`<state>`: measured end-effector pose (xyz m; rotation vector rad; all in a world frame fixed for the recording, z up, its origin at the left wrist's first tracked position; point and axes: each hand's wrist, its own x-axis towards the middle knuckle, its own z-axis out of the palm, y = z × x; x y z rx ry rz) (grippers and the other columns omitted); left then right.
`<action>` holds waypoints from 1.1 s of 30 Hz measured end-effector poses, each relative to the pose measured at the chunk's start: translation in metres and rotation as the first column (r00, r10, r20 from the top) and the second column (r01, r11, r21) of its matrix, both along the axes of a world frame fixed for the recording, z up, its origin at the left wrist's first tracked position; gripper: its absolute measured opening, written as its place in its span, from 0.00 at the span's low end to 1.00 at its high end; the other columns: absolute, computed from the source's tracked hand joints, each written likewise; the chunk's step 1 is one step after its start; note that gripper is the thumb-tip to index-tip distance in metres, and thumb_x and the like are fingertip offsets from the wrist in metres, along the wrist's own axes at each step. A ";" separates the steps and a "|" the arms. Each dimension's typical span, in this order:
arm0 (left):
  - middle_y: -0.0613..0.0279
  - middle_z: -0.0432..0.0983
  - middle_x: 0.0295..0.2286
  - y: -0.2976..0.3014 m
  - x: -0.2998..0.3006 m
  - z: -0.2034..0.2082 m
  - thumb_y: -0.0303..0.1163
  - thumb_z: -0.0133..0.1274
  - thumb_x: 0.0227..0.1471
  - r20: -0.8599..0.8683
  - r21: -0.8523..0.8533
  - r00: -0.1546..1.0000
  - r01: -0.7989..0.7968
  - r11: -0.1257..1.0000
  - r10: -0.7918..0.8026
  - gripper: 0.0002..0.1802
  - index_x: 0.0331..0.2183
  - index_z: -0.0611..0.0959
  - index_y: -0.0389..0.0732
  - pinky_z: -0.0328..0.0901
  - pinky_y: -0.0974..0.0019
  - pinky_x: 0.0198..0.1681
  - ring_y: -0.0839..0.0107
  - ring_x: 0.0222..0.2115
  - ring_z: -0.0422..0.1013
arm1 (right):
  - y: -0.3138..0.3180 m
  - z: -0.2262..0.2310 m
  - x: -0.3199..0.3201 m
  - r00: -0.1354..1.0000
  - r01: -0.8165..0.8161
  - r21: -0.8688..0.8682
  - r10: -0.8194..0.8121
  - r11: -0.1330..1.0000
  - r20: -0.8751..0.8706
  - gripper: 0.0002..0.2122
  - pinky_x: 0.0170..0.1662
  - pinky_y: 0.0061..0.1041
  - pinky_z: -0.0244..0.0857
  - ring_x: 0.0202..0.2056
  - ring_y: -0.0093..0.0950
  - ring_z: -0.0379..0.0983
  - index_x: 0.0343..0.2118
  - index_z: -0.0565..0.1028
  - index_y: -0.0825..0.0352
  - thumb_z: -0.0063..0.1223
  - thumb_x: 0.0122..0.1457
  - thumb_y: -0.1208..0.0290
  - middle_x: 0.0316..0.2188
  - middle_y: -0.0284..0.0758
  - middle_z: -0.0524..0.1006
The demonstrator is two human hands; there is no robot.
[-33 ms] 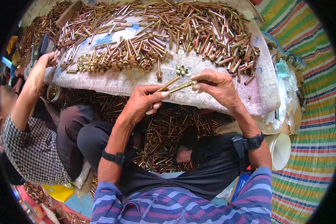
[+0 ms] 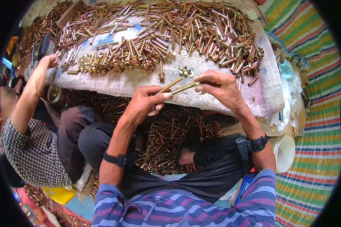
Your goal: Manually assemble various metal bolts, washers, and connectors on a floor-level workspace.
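Note:
My left hand [image 2: 147, 102] is closed on two slim brass-coloured metal rods, pinched between thumb and fingers. One rod [image 2: 170, 85] points up and to the right, its far end free. The other rod [image 2: 182, 89] spans the gap between my hands. Its right end is pinched by the thumb and fingertips of my right hand [image 2: 216, 85], which hide the tip. Just beyond my hands, a few small nuts and washers [image 2: 185, 71] lie on the pale cloth-covered table [image 2: 129, 85]. A single bolt [image 2: 161, 73] with a flanged head lies left of them.
Flanged bolts [image 2: 134, 60] form a heap, with small nuts [image 2: 86, 63] to their left. Metal tubes [image 2: 212, 41] spread across the table's far side. More metal pieces [image 2: 163, 140] lie below the table edge. A white bucket [image 2: 285, 154] stands right. At left, a co-worker's hand [image 2: 50, 60] touches the table.

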<state>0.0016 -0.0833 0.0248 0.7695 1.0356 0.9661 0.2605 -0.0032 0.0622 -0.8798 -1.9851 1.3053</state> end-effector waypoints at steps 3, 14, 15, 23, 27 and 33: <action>0.72 0.70 0.18 0.001 -0.001 0.002 0.28 0.59 0.55 -0.039 -0.009 0.999 0.006 1.000 -0.006 0.14 0.42 0.83 0.32 0.52 0.79 0.14 0.87 0.15 0.62 | 0.001 0.000 0.000 1.000 -0.009 0.027 0.009 1.000 0.010 0.10 0.35 0.18 0.71 0.31 0.17 0.75 0.42 0.81 0.70 0.61 0.56 0.78 0.32 0.32 0.78; 0.72 0.70 0.18 0.001 -0.004 0.005 0.29 0.60 0.55 -0.114 0.016 0.993 0.032 0.999 -0.030 0.15 0.43 0.83 0.31 0.52 0.78 0.14 0.86 0.15 0.61 | 0.001 0.003 -0.003 0.997 -0.013 0.110 0.004 0.994 0.079 0.10 0.35 0.19 0.70 0.30 0.18 0.75 0.41 0.81 0.70 0.61 0.56 0.78 0.30 0.33 0.78; 0.72 0.70 0.18 0.001 -0.004 0.006 0.29 0.60 0.55 -0.104 0.022 0.994 0.037 0.999 -0.034 0.16 0.43 0.83 0.31 0.52 0.78 0.14 0.86 0.15 0.61 | 0.001 0.003 -0.003 0.997 -0.012 0.108 0.005 0.994 0.073 0.10 0.35 0.18 0.70 0.30 0.18 0.75 0.41 0.81 0.70 0.61 0.56 0.78 0.30 0.33 0.78; 0.72 0.70 0.18 0.001 -0.004 0.006 0.31 0.60 0.55 -0.110 0.027 0.993 0.041 0.999 -0.038 0.16 0.44 0.83 0.32 0.49 0.79 0.13 0.86 0.14 0.60 | -0.001 0.003 -0.004 0.998 -0.005 0.086 0.001 0.996 0.056 0.10 0.35 0.18 0.70 0.30 0.18 0.75 0.41 0.81 0.69 0.62 0.56 0.78 0.31 0.33 0.78; 0.72 0.69 0.17 0.001 -0.005 0.004 0.31 0.60 0.55 -0.127 0.032 0.991 0.035 0.999 -0.031 0.16 0.43 0.84 0.32 0.48 0.78 0.13 0.86 0.14 0.60 | 0.001 0.004 -0.003 0.991 -0.020 0.177 -0.004 0.984 0.131 0.10 0.37 0.20 0.70 0.31 0.20 0.76 0.40 0.81 0.68 0.63 0.55 0.76 0.31 0.34 0.79; 0.72 0.69 0.16 0.002 -0.006 0.003 0.30 0.60 0.54 -0.130 0.023 0.991 0.047 0.999 -0.044 0.15 0.42 0.84 0.33 0.48 0.78 0.13 0.86 0.13 0.59 | 0.001 0.003 -0.002 0.987 -0.032 0.233 -0.006 0.972 0.161 0.10 0.40 0.22 0.70 0.33 0.23 0.77 0.40 0.81 0.68 0.63 0.54 0.75 0.32 0.35 0.80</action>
